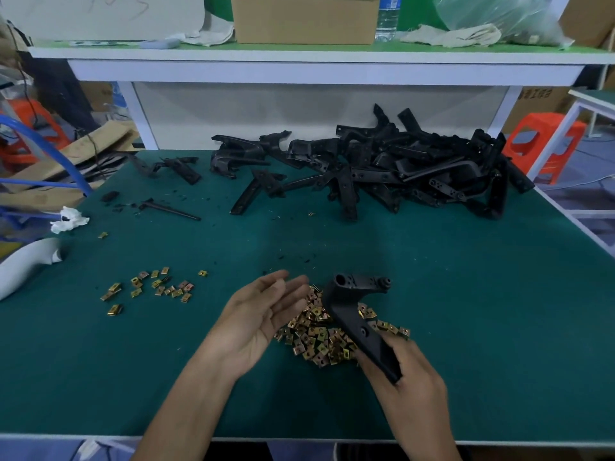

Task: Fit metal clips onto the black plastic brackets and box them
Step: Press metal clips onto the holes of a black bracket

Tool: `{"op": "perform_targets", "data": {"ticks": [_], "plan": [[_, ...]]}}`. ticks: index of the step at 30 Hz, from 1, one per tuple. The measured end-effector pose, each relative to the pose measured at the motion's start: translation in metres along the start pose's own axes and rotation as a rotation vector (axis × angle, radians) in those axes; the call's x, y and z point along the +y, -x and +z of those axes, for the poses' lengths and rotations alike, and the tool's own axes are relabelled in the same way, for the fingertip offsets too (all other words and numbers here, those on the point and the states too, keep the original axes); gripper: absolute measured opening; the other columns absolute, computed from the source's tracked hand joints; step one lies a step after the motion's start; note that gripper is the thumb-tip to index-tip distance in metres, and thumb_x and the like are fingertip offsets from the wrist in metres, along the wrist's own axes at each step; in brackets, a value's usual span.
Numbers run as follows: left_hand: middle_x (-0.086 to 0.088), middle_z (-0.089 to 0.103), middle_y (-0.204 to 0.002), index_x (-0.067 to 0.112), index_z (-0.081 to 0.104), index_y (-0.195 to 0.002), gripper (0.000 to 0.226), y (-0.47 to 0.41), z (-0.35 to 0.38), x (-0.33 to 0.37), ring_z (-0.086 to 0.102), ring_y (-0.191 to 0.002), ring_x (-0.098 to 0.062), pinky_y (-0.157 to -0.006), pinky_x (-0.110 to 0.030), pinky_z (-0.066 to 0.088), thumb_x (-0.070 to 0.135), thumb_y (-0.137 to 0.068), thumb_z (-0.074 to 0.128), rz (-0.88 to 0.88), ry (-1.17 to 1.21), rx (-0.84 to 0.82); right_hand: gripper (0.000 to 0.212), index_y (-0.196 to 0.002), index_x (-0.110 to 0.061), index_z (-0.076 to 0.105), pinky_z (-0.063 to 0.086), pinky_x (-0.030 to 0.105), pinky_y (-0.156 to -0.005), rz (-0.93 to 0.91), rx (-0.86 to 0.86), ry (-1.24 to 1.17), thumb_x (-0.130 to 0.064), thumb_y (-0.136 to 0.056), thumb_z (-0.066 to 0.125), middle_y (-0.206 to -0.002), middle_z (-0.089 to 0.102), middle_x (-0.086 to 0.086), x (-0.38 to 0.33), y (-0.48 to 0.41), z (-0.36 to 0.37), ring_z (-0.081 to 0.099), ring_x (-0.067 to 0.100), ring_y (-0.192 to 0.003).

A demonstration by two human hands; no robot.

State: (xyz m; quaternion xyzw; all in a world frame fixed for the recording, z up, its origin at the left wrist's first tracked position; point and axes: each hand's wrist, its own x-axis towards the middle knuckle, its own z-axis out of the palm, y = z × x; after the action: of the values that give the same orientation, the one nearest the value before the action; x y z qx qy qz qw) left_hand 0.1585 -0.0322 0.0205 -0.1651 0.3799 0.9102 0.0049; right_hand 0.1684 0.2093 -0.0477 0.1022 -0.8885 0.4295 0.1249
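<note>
My right hand [404,374] grips the lower leg of a black L-shaped plastic bracket [352,307], which it holds up over a heap of gold metal clips [319,337] on the green mat. My left hand [259,319] hovers palm-up beside that heap, fingers straight and holding nothing I can see. A smaller scatter of clips [149,287] lies to the left. A big pile of black brackets [399,164] fills the back right of the table.
A cardboard box [304,19] stands on the upper shelf beside a water bottle [387,18] and rags. Loose black parts [169,168] and a thin black rod [171,210] lie at the back left. An orange stool [545,144] stands off the right edge.
</note>
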Motion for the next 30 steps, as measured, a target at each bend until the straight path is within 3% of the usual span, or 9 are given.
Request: {"op": "perform_targets", "data": {"ticks": [4,7,10,12,16,20,23,26,30], "plan": [[-0.019,0.073,-0.115,0.001,0.060,-0.113,0.029,0.005,0.002,0.002,0.074,-0.100,-0.025,-0.073,-0.028,0.061,0.016,-0.088,0.064,0.061,-0.228,-0.017,0.045,-0.116,-0.039,0.067,0.049,0.026,-0.066,-0.001,-0.014,0.007,-0.063,-0.079,0.064,-0.093,0.060,-0.018,-0.002,0.001,-0.001,0.061,0.003,-0.081],[-0.011,0.073,-0.099,0.006,0.072,-0.102,0.020,0.007,0.004,0.003,0.067,-0.081,-0.017,-0.071,-0.025,0.059,0.016,-0.086,0.067,0.128,-0.335,0.005,0.045,-0.117,-0.043,0.065,0.052,0.032,-0.065,-0.004,-0.025,0.023,-0.066,-0.079,0.062,-0.094,0.060,-0.018,-0.004,0.002,-0.002,0.061,0.004,-0.082],[-0.006,0.068,-0.086,0.010,0.076,-0.106,0.020,0.007,0.006,0.003,0.060,-0.069,-0.012,-0.067,-0.024,0.056,0.006,-0.095,0.061,0.166,-0.350,0.025,0.042,-0.113,-0.040,0.067,0.053,0.038,-0.060,-0.037,-0.022,0.076,-0.065,-0.079,0.060,-0.090,0.059,-0.016,-0.011,0.003,-0.003,0.062,0.011,-0.077],[-0.005,0.068,-0.084,0.013,0.077,-0.109,0.025,0.008,0.009,0.004,0.061,-0.070,-0.011,-0.067,-0.024,0.055,0.003,-0.098,0.057,0.183,-0.375,0.011,0.039,-0.111,-0.037,0.069,0.054,0.041,-0.056,-0.060,-0.028,0.127,-0.059,-0.080,0.066,-0.087,0.060,-0.013,-0.014,0.003,-0.004,0.064,0.017,-0.074],[-0.011,0.077,-0.097,0.011,0.072,-0.104,0.015,0.010,0.015,0.007,0.072,-0.082,-0.014,-0.068,-0.021,0.057,0.004,-0.095,0.062,0.203,-0.410,0.026,0.037,-0.110,-0.030,0.072,0.055,0.042,-0.055,-0.076,-0.047,0.164,-0.048,-0.079,0.078,-0.087,0.062,-0.010,-0.014,0.003,-0.004,0.065,0.021,-0.074],[-0.016,0.077,-0.097,0.013,0.070,-0.097,0.015,0.011,0.019,0.009,0.073,-0.082,-0.017,-0.071,-0.023,0.058,0.016,-0.083,0.070,0.214,-0.444,-0.013,0.038,-0.110,-0.029,0.073,0.054,0.037,-0.055,-0.087,-0.047,0.193,-0.044,-0.076,0.083,-0.088,0.063,-0.011,-0.014,0.003,-0.004,0.066,0.019,-0.075],[-0.011,0.076,-0.093,0.025,0.075,-0.085,0.008,0.011,0.021,0.009,0.069,-0.082,-0.016,-0.076,-0.026,0.057,0.026,-0.078,0.072,0.209,-0.496,-0.043,0.037,-0.109,-0.030,0.073,0.053,0.036,-0.054,-0.099,-0.018,0.188,-0.050,-0.078,0.077,-0.086,0.063,-0.011,-0.014,0.003,-0.003,0.065,0.018,-0.073],[0.001,0.070,-0.088,0.028,0.077,-0.086,0.011,0.009,0.020,0.007,0.061,-0.084,-0.012,-0.081,-0.030,0.051,0.031,-0.076,0.074,0.213,-0.533,-0.034,0.041,-0.110,-0.030,0.073,0.053,0.036,-0.053,-0.108,-0.007,0.180,-0.057,-0.080,0.066,-0.086,0.062,-0.011,-0.015,0.003,-0.003,0.065,0.019,-0.073],[0.009,0.066,-0.079,0.027,0.080,-0.087,0.015,0.009,0.023,0.008,0.059,-0.075,-0.003,-0.072,-0.019,0.051,0.031,-0.074,0.075,0.190,-0.514,-0.037,0.040,-0.112,-0.035,0.071,0.053,0.034,-0.055,-0.104,-0.027,0.204,-0.059,-0.080,0.067,-0.089,0.063,-0.012,-0.013,0.003,-0.002,0.066,0.018,-0.076]]}}
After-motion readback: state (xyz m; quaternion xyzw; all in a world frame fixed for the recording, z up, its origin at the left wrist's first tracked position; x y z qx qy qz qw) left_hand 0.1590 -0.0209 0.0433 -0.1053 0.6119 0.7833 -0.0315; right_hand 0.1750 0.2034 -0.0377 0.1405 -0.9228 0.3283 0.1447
